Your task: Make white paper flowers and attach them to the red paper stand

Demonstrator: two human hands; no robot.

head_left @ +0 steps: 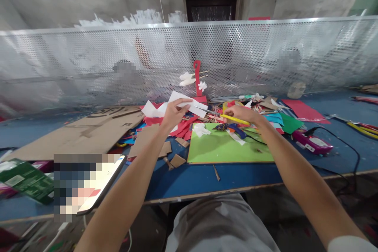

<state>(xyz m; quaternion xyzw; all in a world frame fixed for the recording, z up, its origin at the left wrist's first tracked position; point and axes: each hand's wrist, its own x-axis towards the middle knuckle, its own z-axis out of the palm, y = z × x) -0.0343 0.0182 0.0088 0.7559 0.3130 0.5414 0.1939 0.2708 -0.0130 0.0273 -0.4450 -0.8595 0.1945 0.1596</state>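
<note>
The left hand (175,112) pinches white paper (177,96) above the middle of the worktop (165,187), nearer its far edge. The right hand (237,113) holds yellow scissors (235,119), and the blades reach over the paper toward the left hand. If the paper bends or slips, a cut could go crooked, or the blades could nip the left hand. A blue glue gun (238,131) rests on a green sheet (224,151), on the near-edge side of the right hand; if its tip is hot, a low dip could burn skin
</note>
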